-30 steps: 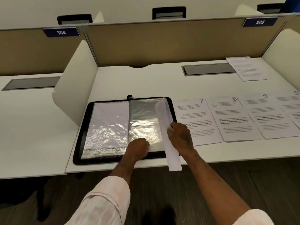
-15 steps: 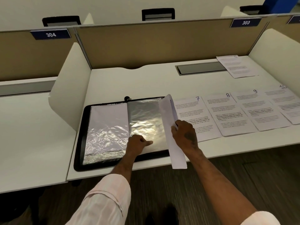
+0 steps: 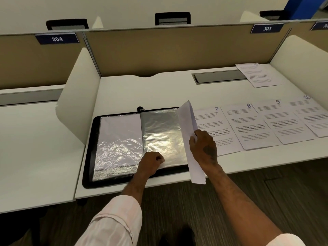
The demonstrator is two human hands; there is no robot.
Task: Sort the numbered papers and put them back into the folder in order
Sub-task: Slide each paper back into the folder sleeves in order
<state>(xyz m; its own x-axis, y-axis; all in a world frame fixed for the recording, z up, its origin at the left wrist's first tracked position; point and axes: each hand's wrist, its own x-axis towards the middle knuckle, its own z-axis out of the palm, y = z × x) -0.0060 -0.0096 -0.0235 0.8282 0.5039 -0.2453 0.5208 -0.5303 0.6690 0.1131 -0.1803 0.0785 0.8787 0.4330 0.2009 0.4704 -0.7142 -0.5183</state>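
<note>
Far left on the tan partition, a dark blue plate reads 304 (image 3: pixel 57 39). Below it, a white divider wing separates two bays of the white surface (image 3: pixel 142 93). The black folder (image 3: pixel 88 157) lies open and flat near the front edge, its spine running away from the person and its long side going left to right. Both pages are crinkled clear plastic.

The left hand (image 3: pixel 150 161), coming out of a pale sleeve, has its fingers curled and pinches the lower edge of the right-hand pocket (image 3: pixel 159 132). Just right of it, the right hand (image 3: pixel 204 148) grips a white sheet (image 3: pixel 188 125) that stands on edge along the folder's right side. The sheet's far corner points toward the partition and its near end hangs past the front edge, above dark wood-look flooring.

Next come four printed papers in an overlapping row, marked by hand in blue: 7 (image 3: pixel 216 121), 8 (image 3: pixel 248 125), 9 (image 3: pixel 282 121) and 10 (image 3: pixel 310 114). Behind them are a grey cable hatch (image 3: pixel 220 78) and a loose printed page (image 3: pixel 259 75). Above hangs plate 303 (image 3: pixel 266 28).
</note>
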